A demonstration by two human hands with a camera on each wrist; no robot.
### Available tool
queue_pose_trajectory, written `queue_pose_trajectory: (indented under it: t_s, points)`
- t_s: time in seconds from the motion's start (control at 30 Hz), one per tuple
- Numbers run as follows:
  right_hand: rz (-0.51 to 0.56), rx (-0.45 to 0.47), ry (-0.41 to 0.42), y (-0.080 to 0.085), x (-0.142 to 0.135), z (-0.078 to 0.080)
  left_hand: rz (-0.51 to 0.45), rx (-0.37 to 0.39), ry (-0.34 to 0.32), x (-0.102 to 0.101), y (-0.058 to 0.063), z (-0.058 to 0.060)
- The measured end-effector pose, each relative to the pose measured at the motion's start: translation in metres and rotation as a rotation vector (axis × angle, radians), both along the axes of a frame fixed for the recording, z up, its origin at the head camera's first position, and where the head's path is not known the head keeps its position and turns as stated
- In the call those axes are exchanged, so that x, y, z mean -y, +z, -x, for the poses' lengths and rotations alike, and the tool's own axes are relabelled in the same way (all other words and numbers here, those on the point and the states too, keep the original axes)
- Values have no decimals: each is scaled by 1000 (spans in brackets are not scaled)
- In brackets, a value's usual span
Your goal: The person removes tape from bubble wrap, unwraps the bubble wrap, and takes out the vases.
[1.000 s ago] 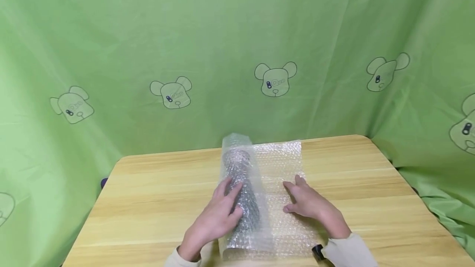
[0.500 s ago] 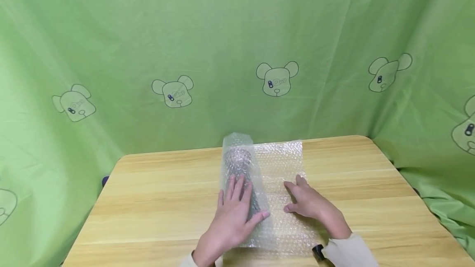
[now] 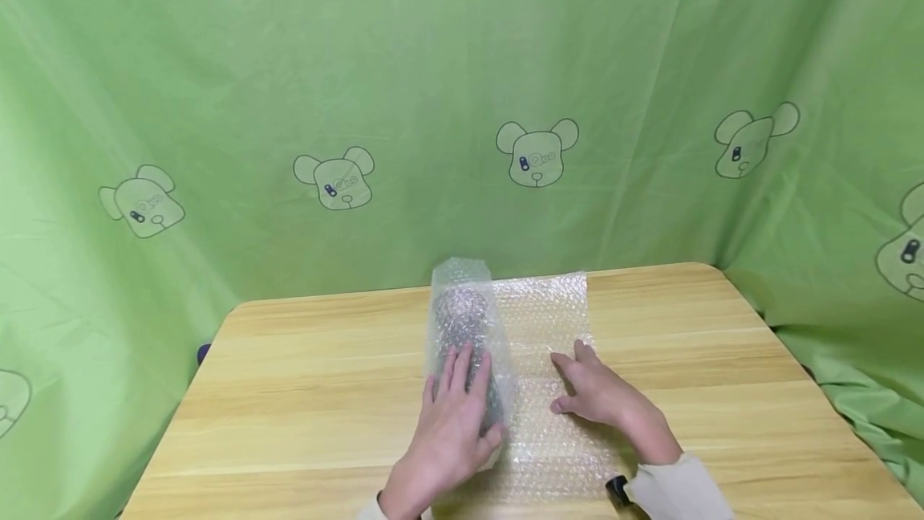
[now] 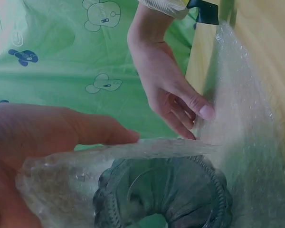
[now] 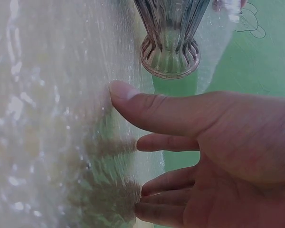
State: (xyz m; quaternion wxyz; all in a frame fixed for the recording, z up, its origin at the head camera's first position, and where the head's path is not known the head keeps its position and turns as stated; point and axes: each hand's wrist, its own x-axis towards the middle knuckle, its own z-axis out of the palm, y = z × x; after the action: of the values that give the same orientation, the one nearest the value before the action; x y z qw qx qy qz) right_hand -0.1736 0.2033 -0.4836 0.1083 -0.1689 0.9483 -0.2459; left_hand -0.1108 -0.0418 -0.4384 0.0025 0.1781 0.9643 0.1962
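A tinted glass vase with fluted sides lies on its side under a folded-over layer of bubble wrap. Its open, scalloped mouth faces the left wrist camera, and its narrow foot shows in the right wrist view. My left hand rests on the wrapped vase, fingers straight and slightly spread, thumb along its right side at the wrap's fold. To the right, my right hand touches the flat part of the sheet with its fingertips, thumb apart from the fingers. Neither hand grips the vase itself.
The wooden table stretches out on both sides of the wrap. Green cloth printed with bear heads hangs behind and beside it. A black object sits at the right sleeve.
My left hand has shifted from the vase's left side onto its top. The wrap's loose right edge has drawn left, closer round the vase. My right hand stays put.
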Motion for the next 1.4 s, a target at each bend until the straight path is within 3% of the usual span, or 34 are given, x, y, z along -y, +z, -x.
queue_pose_trajectory:
  t_s: [0.2,0.37,0.73,0.9,1.03,1.17,1.27,1.4]
  points:
    - [-2,6,-2,-1,-1,0,-164,-17,-55,16,6,0]
    - [-10,10,-5,-2,-2,0,-319,38,-82,37,11,1]
    - [-6,-4,-4,-4,-2,0,-478,111,-64,90,12,15]
    - [-3,2,-6,-3,-2,0,-580,143,21,112,-2,19]
    - [-3,3,-12,-3,-2,-1,-675,164,135,126,-13,24]
    - [-4,-5,-11,-2,-1,-1,-735,233,252,141,-22,24]
    - [-1,-3,-8,-2,0,-1,-732,281,311,153,-26,22]
    - [-2,-1,-8,-2,1,-1,-697,297,325,170,-32,20]
